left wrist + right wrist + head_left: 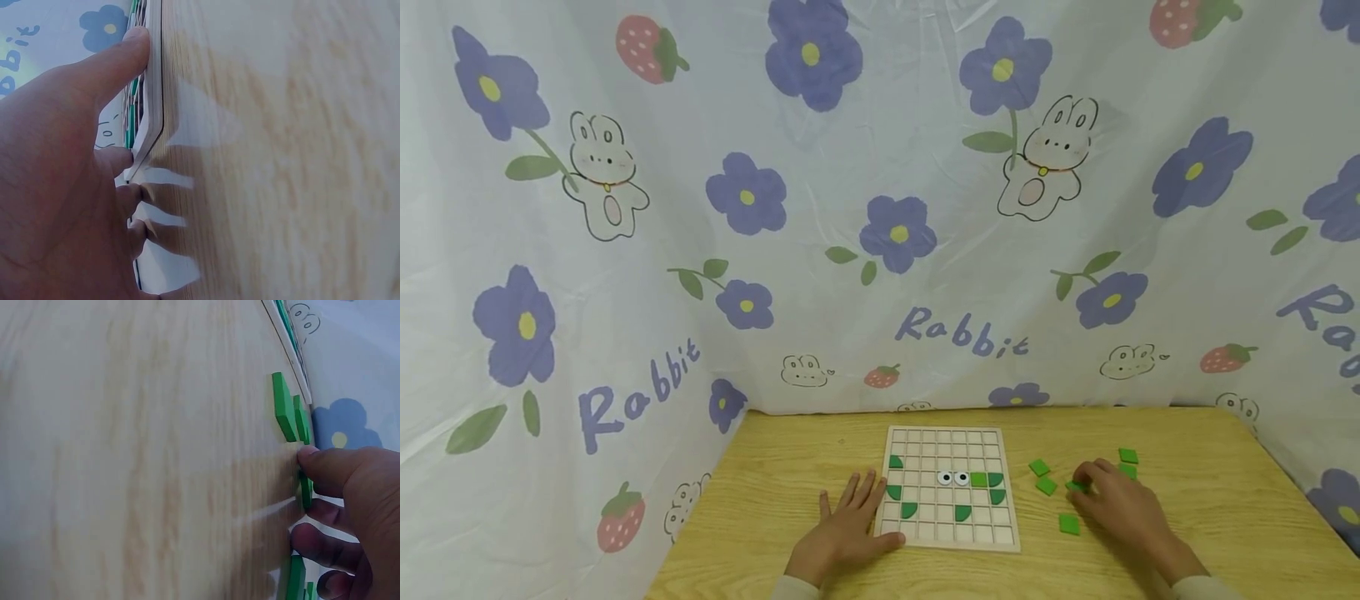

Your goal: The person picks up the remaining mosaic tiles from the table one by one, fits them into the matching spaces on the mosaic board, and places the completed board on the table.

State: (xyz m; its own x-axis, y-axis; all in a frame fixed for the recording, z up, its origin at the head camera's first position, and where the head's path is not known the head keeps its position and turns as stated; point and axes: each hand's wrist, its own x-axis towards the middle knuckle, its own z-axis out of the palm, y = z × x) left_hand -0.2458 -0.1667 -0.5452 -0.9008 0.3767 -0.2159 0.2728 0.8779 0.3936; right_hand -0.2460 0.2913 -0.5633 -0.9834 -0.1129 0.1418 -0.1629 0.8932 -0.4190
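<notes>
A pale wooden grid board (936, 534) lies on the table. My left hand (842, 533) rests at its left side, fingers spread, with the thumb (134, 53) on the near rim. Beyond the board's right edge, my right hand (1120, 510) pinches a green square tile (1073, 486) between thumb and fingers, low at the tabletop. That tile (305, 489) is partly hidden by the fingers in the right wrist view. Set in the grid are two eye pieces (945, 477), a green square (978, 480) beside them, and several dark green quarter-circle pieces (962, 512).
Several loose green squares lie around my right hand: one (1069, 523) nearer me, one (1038, 467) close to the board, another (1128, 456) farther right. The wooden table (745, 500) ends at a patterned curtain (842, 275) behind and at the sides.
</notes>
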